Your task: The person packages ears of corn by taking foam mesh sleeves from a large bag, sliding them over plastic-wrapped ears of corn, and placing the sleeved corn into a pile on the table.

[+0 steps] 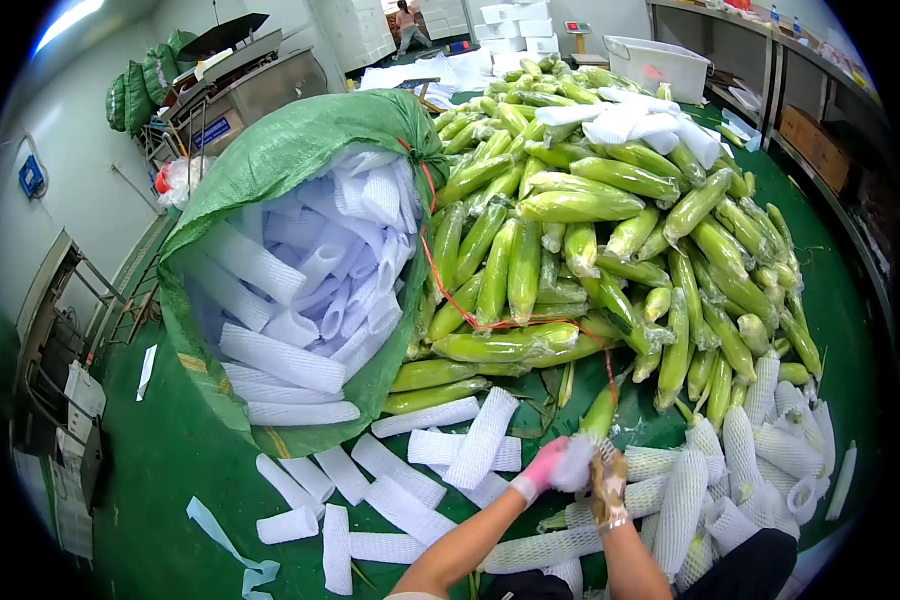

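My left hand (pixel 543 468), in a pink glove, is closed on a white foam net sleeve (pixel 573 463), blurred by motion. Just beyond my hands a green ear of corn (pixel 599 412) points away from me, its near end at the sleeve. My right hand (pixel 608 484), in a stained brownish glove, is closed around the near end of that corn; its fingertips are partly hidden. Loose foam sleeves (pixel 400 508) lie on the floor to the left. Sleeved ears of corn (pixel 682 515) are heaped by my right arm.
A big pile of film-wrapped corn (pixel 580 205) rises ahead. Beside it, a green woven sack (pixel 260 130) lies open, full of foam sleeves (pixel 282 358). Red string (pixel 490 325) trails across the corn. A white bin (pixel 655 65) and shelving (pixel 770 50) stand behind; a person (pixel 408 28) is far back.
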{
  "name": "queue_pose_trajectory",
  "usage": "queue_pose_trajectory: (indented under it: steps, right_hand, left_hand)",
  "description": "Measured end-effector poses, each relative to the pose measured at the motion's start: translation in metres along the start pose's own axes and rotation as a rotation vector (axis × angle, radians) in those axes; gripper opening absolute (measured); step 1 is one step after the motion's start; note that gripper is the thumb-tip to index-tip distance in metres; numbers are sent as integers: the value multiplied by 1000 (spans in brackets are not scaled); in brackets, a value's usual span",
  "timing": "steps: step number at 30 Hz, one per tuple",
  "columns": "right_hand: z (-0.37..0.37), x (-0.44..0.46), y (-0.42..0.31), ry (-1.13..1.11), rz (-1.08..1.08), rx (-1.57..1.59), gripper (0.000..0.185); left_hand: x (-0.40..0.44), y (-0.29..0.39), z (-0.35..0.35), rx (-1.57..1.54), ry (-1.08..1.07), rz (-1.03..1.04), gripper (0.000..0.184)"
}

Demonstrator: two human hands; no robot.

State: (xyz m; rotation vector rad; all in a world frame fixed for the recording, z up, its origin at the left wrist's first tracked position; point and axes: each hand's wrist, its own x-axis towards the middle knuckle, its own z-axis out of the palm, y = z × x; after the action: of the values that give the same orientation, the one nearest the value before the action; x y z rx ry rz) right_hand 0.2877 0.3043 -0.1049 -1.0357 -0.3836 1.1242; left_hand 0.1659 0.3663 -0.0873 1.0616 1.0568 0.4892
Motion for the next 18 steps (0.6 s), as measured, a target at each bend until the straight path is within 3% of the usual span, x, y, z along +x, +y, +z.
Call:
queue_pose_trajectory:
  steps: [1,2,4,6,7,8,9,11,12,15,18]
  right_hand:
    - [42,-28,-65,-32,-139,-665,27]
    - [71,-50,-91,-12,-125,-288,22]
    - [103,-82,-147,-26,-26,-408,18]
    - [116,-80,-175,-193,-118,-658,17]
    - [106,-57,-168,-267,-24,-926,16]
    - [117,-43,-160,-232,-306,-1086,17]
    - [96,-2,-120,-468,-573,-1012,18]
    - [133,35,-104,-261,-425,-889,27]
    - [159,36,-123,-321,-56,-778,27]
    - [139,62,-72,-395,50,-848,25]
    - [82,68,-18,-335,-59,-1150,32]
  left_hand:
    - [-27,10,1,-140,-60,-16,24]
    - [-56,24,1,-262,-108,-32,23]
    - [-110,52,3,-454,-154,-55,22]
    - [-140,76,2,-560,-115,-42,21]
    - [-143,85,0,-579,-74,-12,20]
    - [-140,94,-5,-578,-29,27,20]
    - [-134,102,-12,-563,27,63,19]
    - [-110,112,-28,-520,133,149,19]
    - [-99,113,-36,-507,187,177,19]
    - [-71,91,-63,-498,335,215,19]
    - [-38,29,-58,-637,441,202,19]
